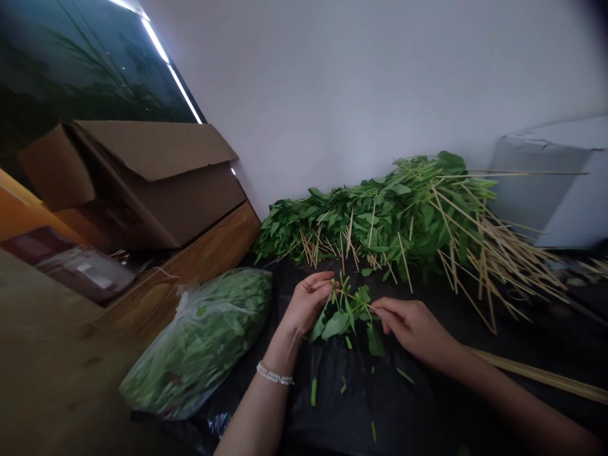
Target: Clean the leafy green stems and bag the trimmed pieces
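A thin bamboo skewer (350, 296) runs between my two hands, with several leafy green sprigs (338, 323) hanging along it. My left hand (308, 301), with a beaded bracelet at the wrist, is closed, thumb and finger pinching the skewer's left end among the stems. At the other end, the fingertips of my right hand (403, 323) are pinched on the skewer. Short cut bits of green stem (313, 391) lie on the black plastic sheet (342, 405) below. Behind the hands rests a long heap of leafy greens (380, 209), many with skewers through them.
A clear plastic bag full of leaves (204, 342) lies to the left. Bare skewers (541, 373) lie at the right, beyond my forearm. An open cardboard box (156, 183) stands at the left back, and a white box (546, 177) at the right by the wall.
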Available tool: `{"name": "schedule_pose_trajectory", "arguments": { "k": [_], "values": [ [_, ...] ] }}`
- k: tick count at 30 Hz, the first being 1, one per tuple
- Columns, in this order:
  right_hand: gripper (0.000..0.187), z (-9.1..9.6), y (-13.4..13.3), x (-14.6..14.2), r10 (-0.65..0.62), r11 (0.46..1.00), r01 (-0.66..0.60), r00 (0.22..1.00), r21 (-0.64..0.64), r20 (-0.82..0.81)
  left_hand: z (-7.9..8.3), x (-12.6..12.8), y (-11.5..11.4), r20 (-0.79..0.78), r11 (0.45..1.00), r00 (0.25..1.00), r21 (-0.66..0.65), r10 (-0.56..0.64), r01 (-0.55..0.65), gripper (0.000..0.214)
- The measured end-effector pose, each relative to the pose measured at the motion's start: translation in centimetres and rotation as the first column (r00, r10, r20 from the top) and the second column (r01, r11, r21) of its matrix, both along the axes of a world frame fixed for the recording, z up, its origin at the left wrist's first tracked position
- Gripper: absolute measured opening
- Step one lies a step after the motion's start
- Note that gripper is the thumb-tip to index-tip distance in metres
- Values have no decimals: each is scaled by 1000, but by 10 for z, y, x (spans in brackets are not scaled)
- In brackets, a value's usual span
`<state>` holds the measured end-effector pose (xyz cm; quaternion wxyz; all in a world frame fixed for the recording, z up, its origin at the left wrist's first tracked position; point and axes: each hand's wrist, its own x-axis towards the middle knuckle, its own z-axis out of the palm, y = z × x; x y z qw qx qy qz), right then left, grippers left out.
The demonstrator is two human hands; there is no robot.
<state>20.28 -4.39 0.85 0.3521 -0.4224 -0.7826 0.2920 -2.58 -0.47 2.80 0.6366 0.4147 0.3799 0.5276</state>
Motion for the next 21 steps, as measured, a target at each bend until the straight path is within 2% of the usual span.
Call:
{"name": "schedule_pose_trajectory", "arguments": {
  "k": [13, 17, 21],
  "values": [
    [30, 2, -1, 0, -23, 1000, 23, 1000, 9, 18, -5, 0, 1, -138, 995, 990, 98, 33, -20, 31],
    [31, 3, -2, 0, -25, 1000, 25, 998, 13, 49, -3, 0, 1, -248, 987, 965, 152, 82, -45, 31],
    [32, 1, -2, 1, -36, 999, 33, 996, 35, 80, 0, 0, 0, -408, 971, 903, 237, 137, -40, 29]
  ]
}}
